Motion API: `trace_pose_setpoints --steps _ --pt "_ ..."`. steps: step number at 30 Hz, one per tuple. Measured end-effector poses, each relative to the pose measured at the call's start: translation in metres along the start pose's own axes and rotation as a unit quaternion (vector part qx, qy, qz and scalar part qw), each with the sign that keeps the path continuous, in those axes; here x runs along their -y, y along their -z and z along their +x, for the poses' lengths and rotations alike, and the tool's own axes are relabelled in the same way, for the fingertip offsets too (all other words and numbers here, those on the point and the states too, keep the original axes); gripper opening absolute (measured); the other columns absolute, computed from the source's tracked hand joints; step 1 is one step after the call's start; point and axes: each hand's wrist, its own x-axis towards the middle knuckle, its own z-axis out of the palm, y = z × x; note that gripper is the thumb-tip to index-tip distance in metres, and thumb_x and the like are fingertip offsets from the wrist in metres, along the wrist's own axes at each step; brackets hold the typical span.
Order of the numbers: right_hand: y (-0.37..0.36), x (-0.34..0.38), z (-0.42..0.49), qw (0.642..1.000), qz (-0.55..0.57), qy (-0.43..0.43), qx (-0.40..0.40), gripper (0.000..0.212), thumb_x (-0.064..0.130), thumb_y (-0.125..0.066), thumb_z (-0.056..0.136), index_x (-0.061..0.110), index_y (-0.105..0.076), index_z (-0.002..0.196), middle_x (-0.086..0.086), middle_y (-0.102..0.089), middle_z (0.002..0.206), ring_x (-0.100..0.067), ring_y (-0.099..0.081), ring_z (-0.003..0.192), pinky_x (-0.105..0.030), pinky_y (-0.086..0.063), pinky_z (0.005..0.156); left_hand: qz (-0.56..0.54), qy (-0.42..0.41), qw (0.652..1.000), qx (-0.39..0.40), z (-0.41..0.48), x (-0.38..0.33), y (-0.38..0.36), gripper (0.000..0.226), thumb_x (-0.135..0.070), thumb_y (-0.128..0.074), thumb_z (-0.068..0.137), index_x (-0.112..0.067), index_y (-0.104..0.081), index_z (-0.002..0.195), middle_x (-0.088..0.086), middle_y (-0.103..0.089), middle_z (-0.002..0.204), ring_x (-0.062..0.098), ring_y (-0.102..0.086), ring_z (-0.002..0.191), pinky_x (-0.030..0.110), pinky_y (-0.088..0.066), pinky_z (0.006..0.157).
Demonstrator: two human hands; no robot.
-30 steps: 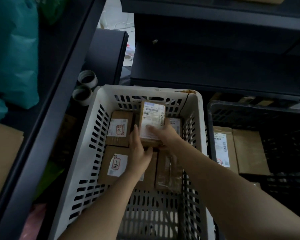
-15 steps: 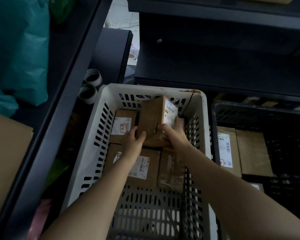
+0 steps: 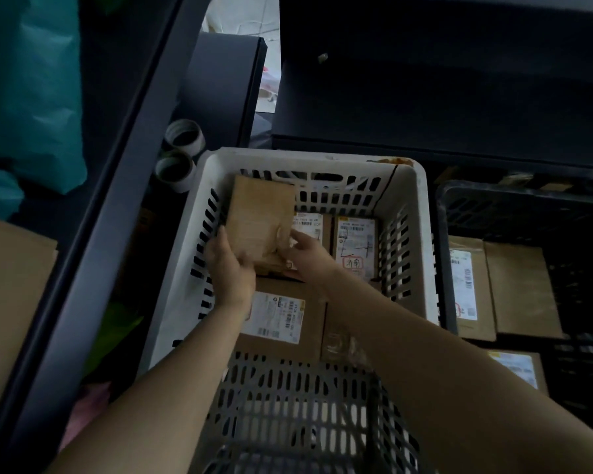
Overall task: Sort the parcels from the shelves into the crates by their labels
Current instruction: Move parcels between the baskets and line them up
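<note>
Clasped from both sides, low inside the white crate (image 3: 421, 234) at its far left corner: a brown parcel (image 3: 259, 220), up on edge and tilted, plain face to the camera, label side out of sight. At its lower left edge, the left grip (image 3: 231, 268), fingers curled round the side; at its lower right corner, the right grip (image 3: 305, 254), thumb on the front face. Both narrow, both holding that one parcel. Whether its lower end rests on the parcels beneath: cannot tell. Flat on the crate floor, four more: a stamped parcel (image 3: 355, 248) with a red mark on its white label at the far right; a half-hidden parcel (image 3: 308, 224) just left of that, label partly covered by the held one; a barcode parcel (image 3: 278, 319) nearer the camera, under the left wrist; a taped parcel (image 3: 336, 333) touching that one's right side. Just right of the white crate, a black crate (image 3: 459, 200), with a long-label parcel (image 3: 464, 285) against its left wall, a plain parcel (image 3: 521, 289) beside it, and a corner parcel (image 3: 514, 367) nearer the camera. Beyond the white crate's far left corner, two tape rolls (image 3: 184, 135), one just behind the other. To the left, a dark shelf rail (image 3: 117, 200) running diagonally, with a teal bag (image 3: 31, 80) past it and a sheet of cardboard (image 3: 11, 285) at the picture's edge. Ahead, dark shelving (image 3: 425, 97).
</note>
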Motion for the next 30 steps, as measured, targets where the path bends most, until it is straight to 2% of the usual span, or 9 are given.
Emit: trace_pose_setpoints --steps 2,5,7,9,11,13,18,25,30 --pt "-0.014 0.003 0.005 0.997 -0.077 0.027 -0.004 0.036 0.019 -0.047 0.098 0.012 -0.048 0.134 -0.014 -0.062 0.121 -0.033 -0.061 0.108 -0.051 -0.051 0.092 0.087 -0.05 0.995 -0.018 0.001 0.003 0.001 0.058 -0.006 -0.048 0.095 -0.012 -0.024 0.148 0.014 -0.01 0.154 0.029 -0.02 0.14 0.037 -0.029 0.112" --pt "-0.02 0.008 0.007 0.991 -0.122 0.053 -0.017 0.036 0.012 -0.047 0.097 0.009 -0.047 0.133 -0.013 -0.062 0.123 -0.032 -0.06 0.111 -0.046 -0.051 0.094 0.269 -0.14 0.953 -0.007 0.001 0.01 0.004 0.051 -0.014 -0.048 0.095 -0.015 -0.036 0.144 0.012 -0.018 0.154 0.034 -0.017 0.14 0.046 -0.031 0.108" --pt "-0.018 0.004 0.007 0.984 -0.161 0.068 -0.019 0.041 0.015 -0.048 0.098 0.009 -0.044 0.138 -0.013 -0.058 0.131 -0.032 -0.055 0.119 -0.042 -0.048 0.096 0.335 -0.15 0.93 0.024 0.001 0.013 0.009 0.051 -0.019 -0.044 0.097 -0.016 -0.031 0.147 0.01 -0.022 0.153 0.032 -0.019 0.14 0.047 -0.034 0.105" --pt "-0.014 0.003 0.003 0.971 -0.228 0.071 -0.022 0.046 0.024 -0.046 0.1 0.01 -0.039 0.144 -0.012 -0.051 0.14 -0.03 -0.05 0.125 -0.039 -0.044 0.1 0.354 -0.126 0.925 0.055 0.003 0.012 0.013 0.053 -0.025 -0.037 0.1 -0.018 -0.02 0.15 0.007 -0.016 0.155 0.03 -0.014 0.142 0.047 -0.032 0.107" --pt "-0.005 -0.001 -0.003 0.941 -0.323 0.091 -0.04 0.046 0.03 -0.044 0.101 0.012 -0.04 0.143 -0.013 -0.047 0.142 -0.03 -0.053 0.12 -0.038 -0.046 0.096 0.37 -0.111 0.92 0.074 0.003 0.006 0.017 0.054 -0.03 -0.036 0.1 -0.019 -0.019 0.15 0.005 -0.013 0.156 0.03 -0.013 0.142 0.046 -0.029 0.109" --pt "0.007 -0.004 -0.013 0.904 -0.408 0.113 -0.058 0.044 0.03 -0.044 0.101 0.015 -0.041 0.142 -0.013 -0.044 0.14 -0.032 -0.054 0.116 -0.042 -0.049 0.093 0.374 -0.108 0.918 0.079 -0.001 -0.003 0.022 0.053 -0.032 -0.04 0.098 -0.018 -0.026 0.148 0.006 -0.021 0.154 0.031 -0.019 0.139 0.045 -0.027 0.109" --pt "0.037 0.001 -0.051 0.802 -0.567 0.165 -0.09 0.046 0.03 -0.044 0.1 0.021 -0.038 0.144 -0.01 -0.042 0.143 -0.034 -0.041 0.129 -0.047 -0.045 0.097 0.366 -0.137 0.918 0.062 -0.029 -0.022 0.043 0.045 -0.028 -0.044 0.096 -0.022 -0.04 0.141 0.006 -0.044 0.14 0.028 -0.036 0.129 0.041 -0.033 0.102" --pt "0.054 0.022 -0.146 0.711 -0.641 0.265 -0.113 0.042 0.036 -0.043 0.099 0.02 -0.045 0.138 -0.008 -0.048 0.136 -0.032 -0.042 0.128 -0.046 -0.038 0.1 0.37 -0.189 0.909 0.024 -0.113 -0.068 0.09 0.031 -0.028 -0.043 0.096 -0.02 -0.053 0.125 0.003 -0.058 0.123 0.026 -0.052 0.111 0.036 -0.042 0.089" --pt "0.053 0.04 -0.258 0.669 -0.626 0.389 -0.094 0.038 0.035 -0.042 0.099 0.017 -0.05 0.131 -0.009 -0.052 0.131 -0.033 -0.043 0.126 -0.045 -0.037 0.099 0.374 -0.184 0.907 -0.068 -0.229 -0.108 0.156 0.026 -0.031 -0.042 0.097 -0.022 -0.053 0.119 -0.001 -0.063 0.114 0.024 -0.057 0.103 0.036 -0.043 0.08"
